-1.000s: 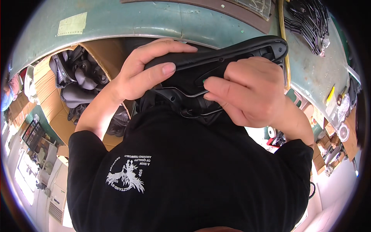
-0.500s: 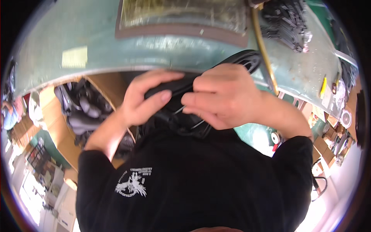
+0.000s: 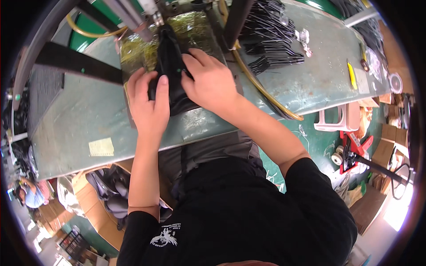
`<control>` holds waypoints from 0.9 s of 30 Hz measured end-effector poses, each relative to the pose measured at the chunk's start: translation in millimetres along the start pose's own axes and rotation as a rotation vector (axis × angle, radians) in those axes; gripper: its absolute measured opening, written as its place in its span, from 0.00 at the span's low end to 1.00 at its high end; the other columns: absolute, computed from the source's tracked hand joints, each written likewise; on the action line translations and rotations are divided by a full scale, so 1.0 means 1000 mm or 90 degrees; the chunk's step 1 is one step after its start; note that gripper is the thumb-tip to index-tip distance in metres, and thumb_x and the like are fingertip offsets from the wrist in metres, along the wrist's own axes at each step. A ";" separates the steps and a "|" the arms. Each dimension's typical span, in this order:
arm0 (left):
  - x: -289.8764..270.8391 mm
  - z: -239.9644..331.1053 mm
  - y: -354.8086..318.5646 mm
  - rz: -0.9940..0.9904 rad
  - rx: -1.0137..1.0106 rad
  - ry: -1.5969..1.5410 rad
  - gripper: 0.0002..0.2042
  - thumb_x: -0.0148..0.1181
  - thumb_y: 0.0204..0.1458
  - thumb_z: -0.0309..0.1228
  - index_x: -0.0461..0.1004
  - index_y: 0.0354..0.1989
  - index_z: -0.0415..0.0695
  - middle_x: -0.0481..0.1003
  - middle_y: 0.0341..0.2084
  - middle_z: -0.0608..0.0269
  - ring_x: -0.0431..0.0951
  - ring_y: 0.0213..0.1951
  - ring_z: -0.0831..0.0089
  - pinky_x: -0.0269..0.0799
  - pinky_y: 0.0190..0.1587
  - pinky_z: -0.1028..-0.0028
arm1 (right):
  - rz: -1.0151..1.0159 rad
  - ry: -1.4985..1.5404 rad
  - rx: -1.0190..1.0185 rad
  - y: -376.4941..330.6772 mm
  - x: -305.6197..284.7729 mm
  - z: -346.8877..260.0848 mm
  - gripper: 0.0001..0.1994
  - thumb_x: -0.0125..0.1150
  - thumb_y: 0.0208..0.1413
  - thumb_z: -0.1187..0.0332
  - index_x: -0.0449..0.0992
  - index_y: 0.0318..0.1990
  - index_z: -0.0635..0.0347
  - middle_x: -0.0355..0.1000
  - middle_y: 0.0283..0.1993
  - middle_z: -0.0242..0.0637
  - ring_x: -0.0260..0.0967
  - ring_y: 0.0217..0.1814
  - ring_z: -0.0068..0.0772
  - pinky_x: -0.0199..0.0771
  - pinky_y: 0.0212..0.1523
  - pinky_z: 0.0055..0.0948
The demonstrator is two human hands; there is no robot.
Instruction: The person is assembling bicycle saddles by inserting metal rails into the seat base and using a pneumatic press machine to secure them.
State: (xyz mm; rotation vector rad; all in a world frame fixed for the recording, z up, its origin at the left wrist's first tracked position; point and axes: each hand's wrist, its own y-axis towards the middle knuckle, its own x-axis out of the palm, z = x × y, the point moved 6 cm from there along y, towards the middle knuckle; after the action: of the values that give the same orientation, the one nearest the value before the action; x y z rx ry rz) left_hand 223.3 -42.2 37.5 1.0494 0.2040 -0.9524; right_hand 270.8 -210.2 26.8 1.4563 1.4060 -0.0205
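Note:
A black bicycle saddle [image 3: 172, 57] lies on a plate covered with shiny yellowish film [image 3: 135, 49], its narrow nose pointing away from me under a metal fitting [image 3: 157, 18]. My left hand [image 3: 150, 106] holds the saddle's left side, thumb on top and fingers bent beside it. From the right, my right hand [image 3: 211, 84] grips the saddle, with its fingertips against the black surface. The saddle's underside is hidden.
Dark machine posts [image 3: 80, 62] frame the plate. A yellowish hose [image 3: 255, 84] curves past black bent rods [image 3: 270, 37] on the green table [image 3: 310, 95]. A yellow-handled tool [image 3: 352, 74] lies right. Below left, a cardboard box [image 3: 97, 221] holds black saddles.
Both hands have carried the saddle forward from close to my chest onto the film-covered plate. The view has shifted, showing more of the machine and table.

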 end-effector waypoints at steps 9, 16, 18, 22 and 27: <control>0.030 -0.011 0.012 0.047 0.100 0.019 0.13 0.70 0.57 0.28 0.77 0.23 0.35 0.83 0.45 0.50 0.83 0.37 0.53 0.78 0.40 0.64 | 0.054 -0.006 -0.018 0.013 0.015 0.006 0.19 0.68 0.49 0.67 0.79 0.49 0.63 0.78 0.53 0.45 0.80 0.39 0.46 0.83 0.37 0.40; 0.034 -0.020 0.020 0.088 0.115 0.010 0.09 0.70 0.57 0.29 0.79 0.28 0.38 0.82 0.44 0.55 0.83 0.35 0.57 0.79 0.36 0.66 | 0.127 -0.011 -0.045 0.021 0.026 0.012 0.17 0.69 0.52 0.65 0.80 0.48 0.62 0.80 0.51 0.43 0.81 0.42 0.45 0.84 0.38 0.39; 0.032 -0.019 0.019 0.115 0.131 0.011 0.08 0.70 0.57 0.29 0.79 0.32 0.39 0.81 0.47 0.53 0.83 0.38 0.55 0.80 0.38 0.66 | 0.152 0.020 -0.042 0.020 0.022 0.013 0.21 0.71 0.55 0.61 0.78 0.51 0.65 0.79 0.53 0.46 0.82 0.45 0.49 0.84 0.41 0.39; 0.029 -0.019 0.012 0.090 0.075 0.034 0.12 0.71 0.57 0.30 0.77 0.46 0.41 0.76 0.54 0.48 0.81 0.49 0.51 0.79 0.49 0.63 | 0.126 0.089 0.039 0.013 0.018 0.017 0.27 0.71 0.59 0.55 0.75 0.57 0.68 0.78 0.53 0.53 0.80 0.49 0.56 0.84 0.46 0.43; 0.019 -0.027 0.013 0.109 -0.027 -0.132 0.19 0.71 0.56 0.33 0.74 0.52 0.39 0.74 0.55 0.47 0.78 0.55 0.51 0.77 0.55 0.61 | 0.026 0.151 0.124 0.011 0.012 0.016 0.35 0.67 0.61 0.51 0.69 0.62 0.79 0.76 0.54 0.65 0.79 0.53 0.64 0.82 0.50 0.48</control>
State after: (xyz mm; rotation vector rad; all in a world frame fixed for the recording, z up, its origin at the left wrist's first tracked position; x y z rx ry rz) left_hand 251.9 -29.1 21.1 0.9069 -0.0358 -0.8904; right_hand 292.5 -209.4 18.8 1.6915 1.6010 0.0437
